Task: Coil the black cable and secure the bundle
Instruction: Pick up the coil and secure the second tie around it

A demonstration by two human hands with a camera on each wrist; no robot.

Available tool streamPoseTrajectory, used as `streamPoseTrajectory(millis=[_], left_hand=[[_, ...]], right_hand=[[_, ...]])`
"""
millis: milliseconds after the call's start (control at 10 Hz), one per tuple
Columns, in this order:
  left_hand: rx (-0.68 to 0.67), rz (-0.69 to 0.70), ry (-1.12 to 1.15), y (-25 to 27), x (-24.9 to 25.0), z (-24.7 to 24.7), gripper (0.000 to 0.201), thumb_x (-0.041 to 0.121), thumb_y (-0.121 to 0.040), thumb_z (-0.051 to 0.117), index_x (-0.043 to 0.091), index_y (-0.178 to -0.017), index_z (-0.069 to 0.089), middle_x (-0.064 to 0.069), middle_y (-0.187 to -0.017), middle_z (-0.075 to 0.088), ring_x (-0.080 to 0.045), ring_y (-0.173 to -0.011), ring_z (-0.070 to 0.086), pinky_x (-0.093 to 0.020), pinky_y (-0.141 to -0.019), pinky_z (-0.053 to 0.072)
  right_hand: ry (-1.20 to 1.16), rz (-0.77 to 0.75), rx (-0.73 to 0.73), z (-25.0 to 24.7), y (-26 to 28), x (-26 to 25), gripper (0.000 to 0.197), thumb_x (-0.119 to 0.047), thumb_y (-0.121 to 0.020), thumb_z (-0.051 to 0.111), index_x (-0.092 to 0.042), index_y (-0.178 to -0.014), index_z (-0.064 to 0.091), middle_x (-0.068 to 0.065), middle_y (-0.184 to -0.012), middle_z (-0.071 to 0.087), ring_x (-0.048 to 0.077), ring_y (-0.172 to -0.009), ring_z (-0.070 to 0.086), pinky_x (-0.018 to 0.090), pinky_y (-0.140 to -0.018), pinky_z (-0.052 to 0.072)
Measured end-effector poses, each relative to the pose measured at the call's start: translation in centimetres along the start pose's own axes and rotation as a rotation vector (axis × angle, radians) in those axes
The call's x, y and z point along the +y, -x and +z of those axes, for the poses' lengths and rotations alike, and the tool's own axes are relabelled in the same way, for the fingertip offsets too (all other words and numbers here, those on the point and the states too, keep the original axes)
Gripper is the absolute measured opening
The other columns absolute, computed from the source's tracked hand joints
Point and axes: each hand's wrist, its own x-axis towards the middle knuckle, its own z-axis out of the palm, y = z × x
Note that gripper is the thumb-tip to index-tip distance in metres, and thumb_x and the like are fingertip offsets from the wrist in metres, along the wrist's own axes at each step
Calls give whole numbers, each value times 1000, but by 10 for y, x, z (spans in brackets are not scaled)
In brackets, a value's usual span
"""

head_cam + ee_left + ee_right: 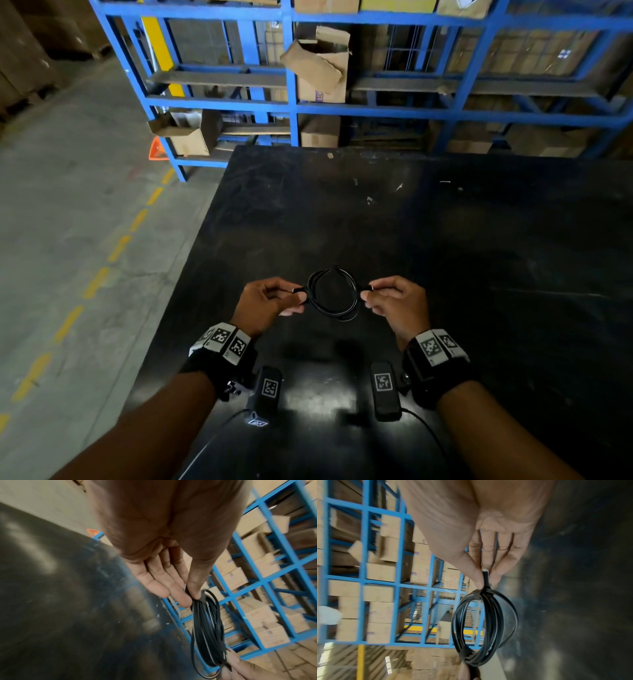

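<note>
The black cable (331,294) is wound into a small round coil of several loops, held in the air just above the black table (445,240). My left hand (270,301) pinches the coil's left side, where a connector end sticks out. On the coil's right side my right hand (390,301) pinches another connector end. In the left wrist view the thumb and fingers clamp the top of the coil (207,626). The right wrist view shows thumb and forefinger pinching a black plug (486,578) on the coil (484,626), where a dark band wraps the loops.
Blue metal shelving (291,102) with cardboard boxes (318,65) stands behind the table's far edge. A concrete floor with a dashed yellow line (96,281) lies to the left. Small white specks (399,186) dot the table top.
</note>
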Motion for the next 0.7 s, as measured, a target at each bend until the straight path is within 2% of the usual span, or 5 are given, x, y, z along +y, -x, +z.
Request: streamPoseTrajectory(millis=[100, 300, 500, 600, 700], left_hand=[[29, -128, -38, -16, -34, 11, 7, 5, -87, 81, 10, -89, 77, -6, -74, 81, -13, -67, 79, -23, -66, 59], [78, -302, -178, -47, -105, 28, 16, 10, -87, 82, 24, -80, 79, 5, -72, 80, -16, -72, 80, -28, -70, 56], [102, -353, -272, -71, -144, 41, 16, 14, -82, 83, 30, -78, 79, -4, -84, 82, -20, -80, 80, -37, -87, 64], [139, -322, -320, -80, -153, 44, 18, 15, -84, 82, 28, -96, 80, -2, -94, 81, -19, -92, 78, -35, -95, 61], [167, -325, -360, -83, -159, 39, 28, 22, -86, 82, 31, -112, 78, 6, -106, 79, -16, -102, 73, -32, -102, 56]], right_hand=[[76, 80, 0, 6, -18, 33, 19, 5, -76, 81, -2, -87, 67, 10, -66, 70, 8, -51, 65, 17, -51, 51], [195, 204, -19, 16, -52, 104, 17, 10, -77, 76, -4, -80, 67, 13, -68, 70, 18, -56, 66, 18, -50, 52], [246, 278, -8, 25, -85, 158, 27, 10, -77, 76, -14, -69, 66, 20, -77, 74, 27, -62, 70, 31, -64, 58], [258, 264, -26, 27, -99, 176, 26, 4, -75, 77, -20, -70, 69, 19, -83, 78, 30, -74, 75, 39, -76, 61], [346, 239, -10, 21, -109, 192, 23, -6, -74, 81, -27, -70, 71, 8, -88, 80, 27, -87, 77, 42, -88, 62]])
